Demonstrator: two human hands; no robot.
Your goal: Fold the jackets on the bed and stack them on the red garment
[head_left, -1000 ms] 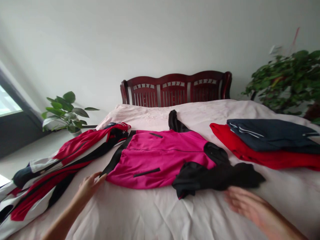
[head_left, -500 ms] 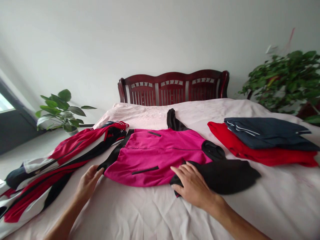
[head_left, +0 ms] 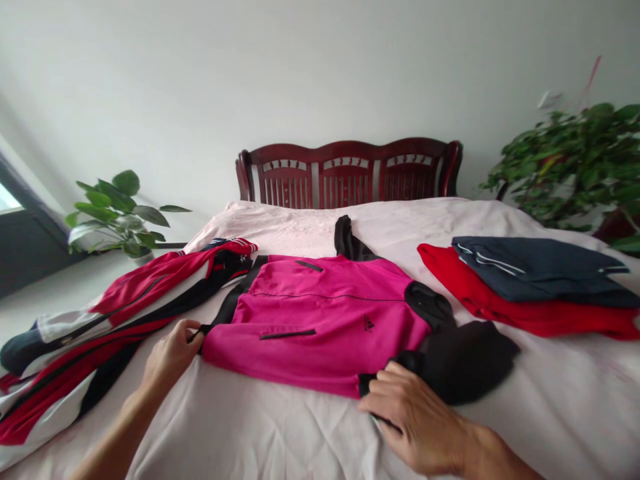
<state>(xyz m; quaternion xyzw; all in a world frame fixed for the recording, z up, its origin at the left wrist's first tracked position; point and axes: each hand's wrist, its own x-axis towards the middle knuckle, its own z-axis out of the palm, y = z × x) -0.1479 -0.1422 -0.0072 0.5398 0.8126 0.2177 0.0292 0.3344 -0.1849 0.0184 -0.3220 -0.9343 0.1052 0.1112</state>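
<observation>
A bright pink zip jacket (head_left: 300,300) with black sleeves, collar and hem lies spread on the bed, its hem toward the left and collar toward the right. My left hand (head_left: 175,347) pinches the near corner of the black hem. At the near edge, my right hand (head_left: 415,413) is closed on black cloth of the near sleeve, close to where it meets the pink body. The rest of that black sleeve (head_left: 470,363) lies bunched to the right. The far sleeve (head_left: 345,237) points away toward the headboard.
Red, white and black sportswear (head_left: 145,293) lies along the left side. To the right, folded dark blue clothing (head_left: 545,267) rests on red clothing (head_left: 525,317). Behind the bed's pale sheet (head_left: 260,440) stands a dark wooden headboard (head_left: 350,177), with leafy plants (head_left: 113,207) at both sides.
My right hand has moved nearer and closed on the black sleeve, drawing the jacket's near edge toward me. My left hand has shifted slightly left with the hem corner. The chest logo now shows.
</observation>
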